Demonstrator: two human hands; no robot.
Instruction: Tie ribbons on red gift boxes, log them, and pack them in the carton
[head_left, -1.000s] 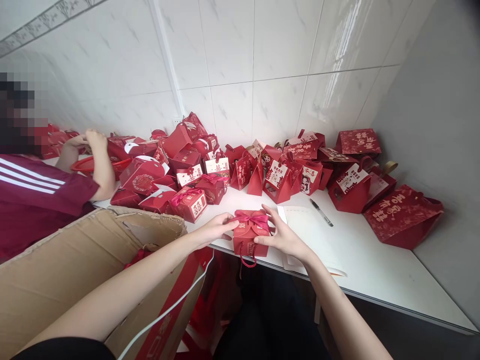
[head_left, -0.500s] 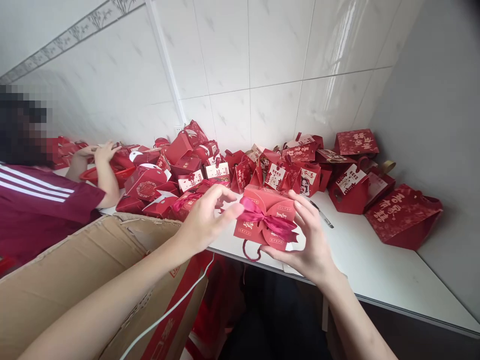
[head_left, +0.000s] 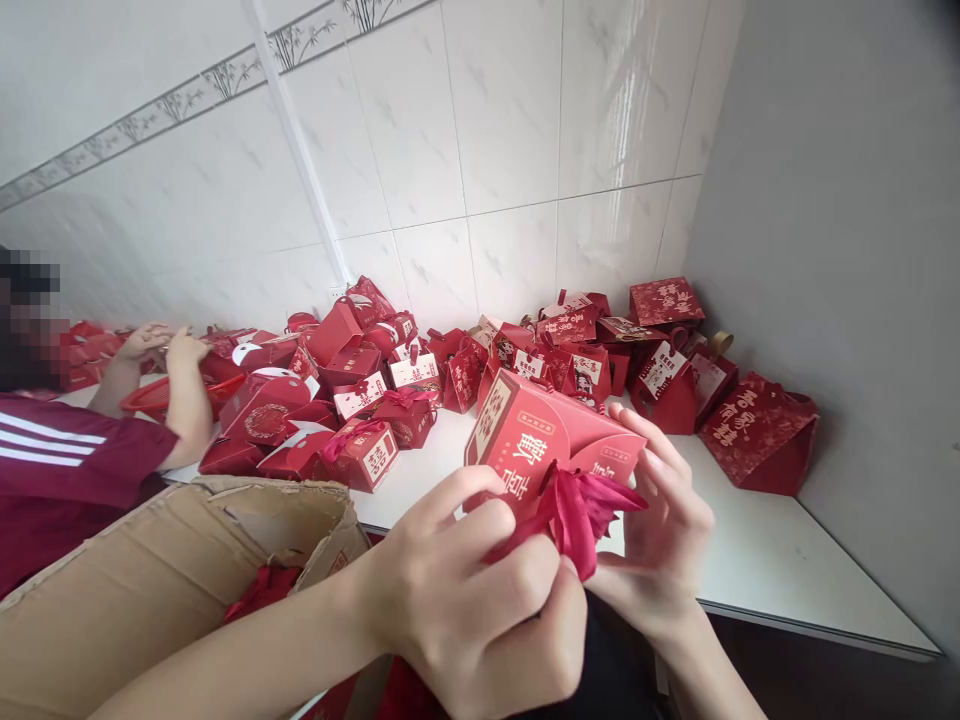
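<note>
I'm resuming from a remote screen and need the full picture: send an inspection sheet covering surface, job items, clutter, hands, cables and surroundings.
Surface: flat white tabletop, with goods along its wall side.
Job items: red printed cardboard box with a shiny crimson ribbon bow, held tilted.
Clutter: heaped red printed cartons; open brown cardboard carton at left, red material inside.
Left hand: fingers curled at the bow; exact grip hidden.
Right hand: holds the box's right side.
Cables: nothing clearly seen.
Surroundings: white tiled wall behind, plain grey wall at right; co-worker's maroon, white-striped sleeve at left.
</note>
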